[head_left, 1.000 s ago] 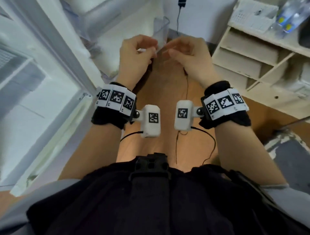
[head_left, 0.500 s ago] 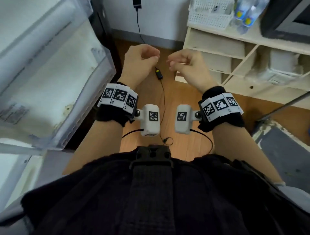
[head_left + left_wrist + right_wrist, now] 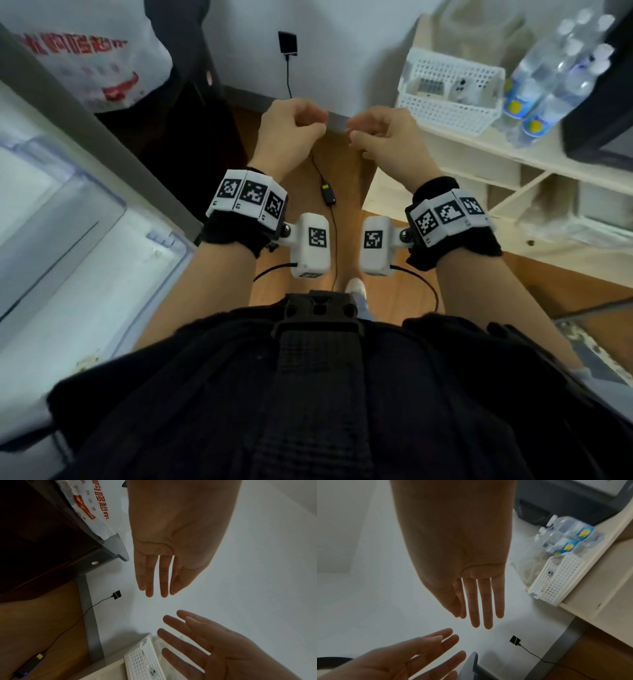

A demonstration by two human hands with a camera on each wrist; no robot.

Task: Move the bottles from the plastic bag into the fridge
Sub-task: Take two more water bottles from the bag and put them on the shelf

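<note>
Up on the shelf point(image 3: 479, 144) at right, the water bottles point(image 3: 555, 78) lie bunched in a clear plastic bag — prob. heavy-ish, smooth, slightly squashy, so best gripped round the body, one per hand. Beside them a white basket point(image 3: 448, 92) holds small bits, too blurred to name; the open fridge point(image 3: 68, 246) is at left. Left hand point(image 3: 171, 534) and right hand point(image 3: 458, 547) hang apart, fingers relaxed — nothing held.
</note>
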